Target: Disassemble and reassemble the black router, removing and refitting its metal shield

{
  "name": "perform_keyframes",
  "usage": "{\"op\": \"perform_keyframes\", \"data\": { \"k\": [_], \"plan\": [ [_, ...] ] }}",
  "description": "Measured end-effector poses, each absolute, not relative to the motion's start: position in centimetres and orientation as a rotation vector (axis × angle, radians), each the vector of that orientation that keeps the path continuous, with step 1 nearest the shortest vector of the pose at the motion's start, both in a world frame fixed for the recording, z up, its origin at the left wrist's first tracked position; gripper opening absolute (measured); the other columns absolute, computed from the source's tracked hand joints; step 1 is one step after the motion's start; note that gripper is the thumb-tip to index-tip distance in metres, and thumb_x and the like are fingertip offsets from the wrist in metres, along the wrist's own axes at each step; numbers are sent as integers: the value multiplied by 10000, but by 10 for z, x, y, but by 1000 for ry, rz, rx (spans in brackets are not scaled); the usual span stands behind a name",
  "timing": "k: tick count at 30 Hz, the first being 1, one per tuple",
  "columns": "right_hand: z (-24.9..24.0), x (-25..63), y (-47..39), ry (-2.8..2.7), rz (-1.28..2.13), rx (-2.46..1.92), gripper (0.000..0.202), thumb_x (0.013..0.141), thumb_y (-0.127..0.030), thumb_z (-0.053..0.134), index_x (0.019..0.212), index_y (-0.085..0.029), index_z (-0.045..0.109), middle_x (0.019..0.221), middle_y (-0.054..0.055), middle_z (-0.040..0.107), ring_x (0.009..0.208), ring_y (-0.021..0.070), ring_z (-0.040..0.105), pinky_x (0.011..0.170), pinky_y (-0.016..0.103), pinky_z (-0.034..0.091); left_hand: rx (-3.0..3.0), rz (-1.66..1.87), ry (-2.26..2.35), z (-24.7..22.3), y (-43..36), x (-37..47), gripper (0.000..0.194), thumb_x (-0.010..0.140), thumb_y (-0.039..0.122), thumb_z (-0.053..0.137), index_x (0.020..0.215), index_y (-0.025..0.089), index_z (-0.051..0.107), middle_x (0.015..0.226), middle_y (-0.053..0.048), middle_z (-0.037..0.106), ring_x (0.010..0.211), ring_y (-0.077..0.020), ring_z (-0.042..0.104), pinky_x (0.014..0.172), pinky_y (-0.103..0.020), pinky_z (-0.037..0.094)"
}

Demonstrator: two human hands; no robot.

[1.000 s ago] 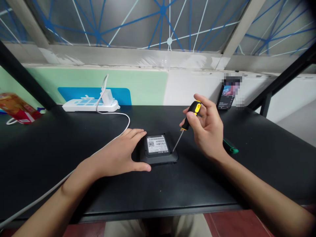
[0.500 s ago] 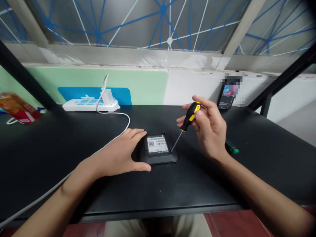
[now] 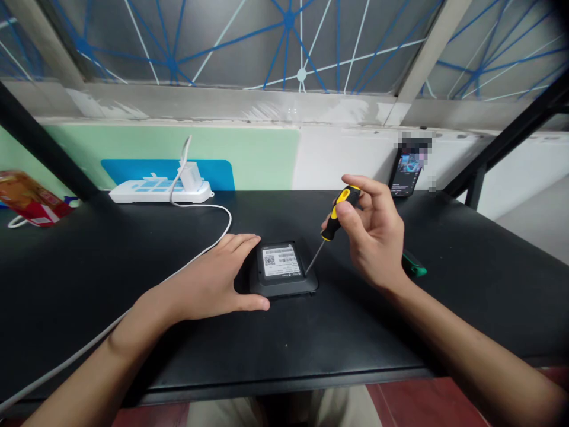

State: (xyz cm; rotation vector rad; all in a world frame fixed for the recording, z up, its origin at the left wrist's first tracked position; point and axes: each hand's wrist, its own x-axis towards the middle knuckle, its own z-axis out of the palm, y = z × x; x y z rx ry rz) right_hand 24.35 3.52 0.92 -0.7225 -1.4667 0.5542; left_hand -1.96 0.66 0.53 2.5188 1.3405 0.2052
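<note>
A flat black device (image 3: 284, 288) with a white printed label (image 3: 281, 262) lies on the dark table. My left hand (image 3: 208, 279) braces it from the left, thumb along its near edge and fingers at its far corner. Between the thumb and fingers of my right hand (image 3: 376, 231) is a black and yellow screwdriver (image 3: 336, 214). Its shaft slants down to the left, and the tip meets the device near its right near corner. The screw or hole under the tip is too small to make out.
A white power strip (image 3: 155, 191) with a plugged-in charger (image 3: 190, 177) stands at the back; its white cable (image 3: 226, 214) runs under my left arm. A phone (image 3: 405, 172) leans on the wall. A green-tipped tool (image 3: 414, 264) lies behind my right wrist. A red-brown package (image 3: 33, 198) sits far left.
My right fingers have curled in around the screwdriver handle, which has turned. The tip stays at the same corner of the device. My left hand keeps its place; the whole view has shifted slightly.
</note>
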Motion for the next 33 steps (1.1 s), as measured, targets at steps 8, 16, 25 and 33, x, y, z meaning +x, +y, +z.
{"op": "perform_keyframes", "data": {
  "k": [8,16,25,33],
  "plan": [
    [8,245,33,-1472,685,-721,270,976,-457,531,1230,-378,580,1109,39,627,809,188,725,659,381,667,2507,217,1333,6,6,-19,1020,769,750,666,1523,146,339,1578,-181,391,1463,-402,337,1178,-552,346],
    [8,243,32,-1480,684,-712,327,964,-416,577,1289,-379,566,1174,36,661,809,177,737,691,386,675,2482,139,1365,4,7,-20,1105,775,783,640,1569,115,260,1635,-191,286,1517,-383,240,1224,-546,271],
    [6,245,38,-1512,412,-767,294,920,-411,648,1211,-391,610,897,22,583,649,159,627,556,359,603,2499,192,1331,4,7,-20,1060,777,766,649,1553,141,287,1616,-199,332,1500,-400,286,1207,-562,297],
    [6,248,34,-1495,640,-777,340,997,-426,486,1329,-403,553,1278,40,640,862,210,738,667,394,657,2496,240,1317,4,7,-20,1009,773,741,666,1533,167,330,1597,-191,372,1486,-404,320,1187,-562,335]
  ]
}}
